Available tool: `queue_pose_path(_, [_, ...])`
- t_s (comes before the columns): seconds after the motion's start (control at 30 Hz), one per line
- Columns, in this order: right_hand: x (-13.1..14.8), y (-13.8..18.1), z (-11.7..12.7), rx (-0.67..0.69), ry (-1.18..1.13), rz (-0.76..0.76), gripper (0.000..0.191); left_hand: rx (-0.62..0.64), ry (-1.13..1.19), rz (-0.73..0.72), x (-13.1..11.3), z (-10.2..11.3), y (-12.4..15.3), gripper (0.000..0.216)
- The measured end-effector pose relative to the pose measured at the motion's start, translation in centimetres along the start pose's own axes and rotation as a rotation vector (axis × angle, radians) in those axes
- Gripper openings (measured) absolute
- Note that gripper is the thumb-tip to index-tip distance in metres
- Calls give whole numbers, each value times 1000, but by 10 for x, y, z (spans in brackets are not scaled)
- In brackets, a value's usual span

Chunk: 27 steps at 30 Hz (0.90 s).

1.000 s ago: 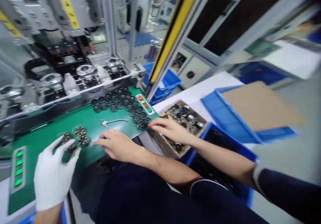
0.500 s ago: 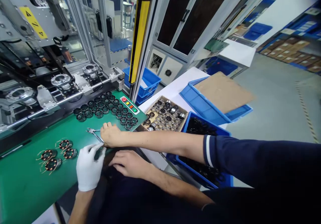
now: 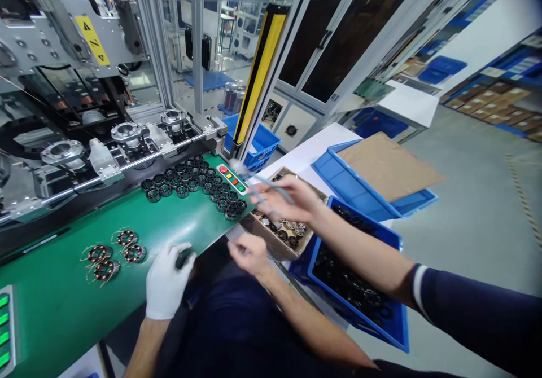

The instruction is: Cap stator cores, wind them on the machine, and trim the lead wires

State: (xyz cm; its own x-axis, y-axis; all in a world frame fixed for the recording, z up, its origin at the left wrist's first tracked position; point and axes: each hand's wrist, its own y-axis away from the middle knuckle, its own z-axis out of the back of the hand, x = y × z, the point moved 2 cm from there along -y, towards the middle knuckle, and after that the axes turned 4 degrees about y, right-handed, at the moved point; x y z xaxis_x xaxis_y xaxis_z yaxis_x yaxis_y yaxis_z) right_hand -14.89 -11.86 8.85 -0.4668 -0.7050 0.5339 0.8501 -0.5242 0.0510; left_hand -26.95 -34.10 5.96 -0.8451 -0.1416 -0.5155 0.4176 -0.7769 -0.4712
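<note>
coils (image 3: 112, 268) sit grouped on the counter (image 3: 55, 299) near our half-spread, gloved left hand (image 3: 167, 282), likely for easy reach. our right hand (image 3: 250, 255) curls narrow; we cannot tell its contents. a co-worker's hand (image 3: 298, 200) grips blurred pliers (image 3: 278, 188).

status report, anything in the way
Left hand gloved, open; right hand bare, curled. Four coil rings on table. Co-worker's hand holding blurred tool near box.

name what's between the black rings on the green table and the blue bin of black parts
In the head view, a cardboard box of parts, partly hidden by a bare hand with a blurred tool.
</note>
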Motion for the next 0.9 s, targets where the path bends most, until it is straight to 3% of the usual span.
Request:
queue_pose_path(0.1, [-28,23,6,-162,-15,-14,44,67,-15,-27,-17,-27,-31,26])
queue_pose_path(0.2, [-59,42,11,-318,-42,-31,32,137,-25,-59,-38,-59,-64,33])
queue_pose_path(0.33, [-89,49,13,-436,-120,-2,17,183,2,-32,-58,-91,-92,22])
queue_pose_path(0.47, [-96,45,13,-483,-243,44,13,155,111,42,-63,-100,-97,5])
queue_pose_path(0.6, [-75,60,16,-547,-416,32,25,47,306,174,-68,-78,-75,10])
queue_pose_path(0.67, [-54,73,18,-544,-534,33,29,-24,392,259,-75,-52,-59,21])
queue_pose_path(0.8, [0,88,29,-414,-812,112,54,-126,811,481,-99,7,-41,69])
queue_pose_path(0.9, [34,85,41,-341,-1012,278,48,-197,992,562,-116,39,-39,64])
